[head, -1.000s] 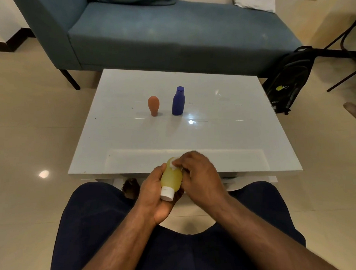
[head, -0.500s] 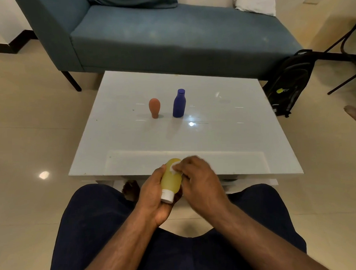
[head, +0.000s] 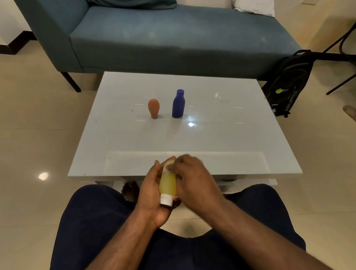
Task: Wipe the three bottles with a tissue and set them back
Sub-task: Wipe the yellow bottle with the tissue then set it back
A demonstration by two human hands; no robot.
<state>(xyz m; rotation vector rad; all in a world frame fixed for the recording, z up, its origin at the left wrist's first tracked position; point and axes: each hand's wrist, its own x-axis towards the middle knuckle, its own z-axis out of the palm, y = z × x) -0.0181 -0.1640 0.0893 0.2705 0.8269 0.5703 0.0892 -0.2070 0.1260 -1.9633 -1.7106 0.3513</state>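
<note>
Over your lap, just short of the near edge of the white glossy table (head: 224, 132), you hold the yellow translucent plastic bottle with a white cap (head: 168, 184) off the surface, cap end toward you. Your left hand (head: 150, 194) grips it from the left side, fingers curled behind the body and the palm cradling the cap end. Your right hand (head: 192, 181) lies over the bottle's right side, its fingers bent onto the far end, where they pinch a small wad of white tissue (head: 168, 168) against the bottle; the wad is blurred and mostly covered.

Near the middle of the table, toward its far edge, the dark blue plastic bottle with a blue cap (head: 178, 104) stands upright. Just to its left, not touching it, the small orange bulb-shaped bottle (head: 153, 108) also stands upright, narrow end down.

Beyond the far edge sits a blue-grey upholstered sofa (head: 168, 37). A black backpack (head: 289, 83) rests on the floor off the table's far right corner.
</note>
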